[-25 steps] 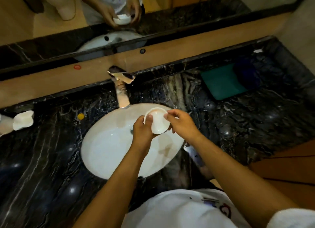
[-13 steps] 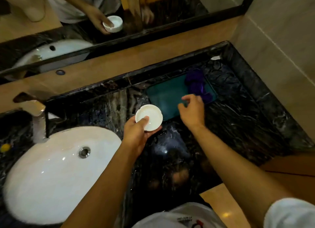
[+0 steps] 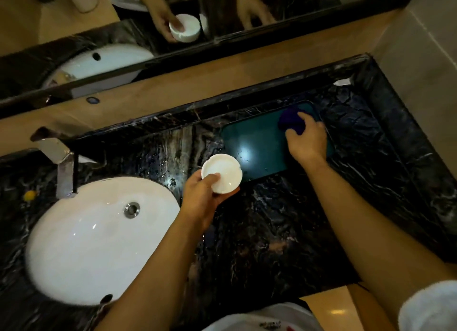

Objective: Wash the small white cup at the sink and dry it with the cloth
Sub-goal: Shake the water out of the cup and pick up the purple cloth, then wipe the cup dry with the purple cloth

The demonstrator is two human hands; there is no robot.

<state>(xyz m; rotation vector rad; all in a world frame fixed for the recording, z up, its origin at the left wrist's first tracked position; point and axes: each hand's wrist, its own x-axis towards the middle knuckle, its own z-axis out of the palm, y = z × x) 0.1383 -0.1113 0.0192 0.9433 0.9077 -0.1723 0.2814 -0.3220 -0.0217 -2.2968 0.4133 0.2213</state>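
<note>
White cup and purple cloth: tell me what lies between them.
In the head view, only the bare, wet teal tray lies between the white cup and the purple cloth.

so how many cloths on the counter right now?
1. A crumpled dark purple cloth lies on the teal tray at the back right of the black marble counter, under the right hand. Another could be hidden beneath that hand.
</note>
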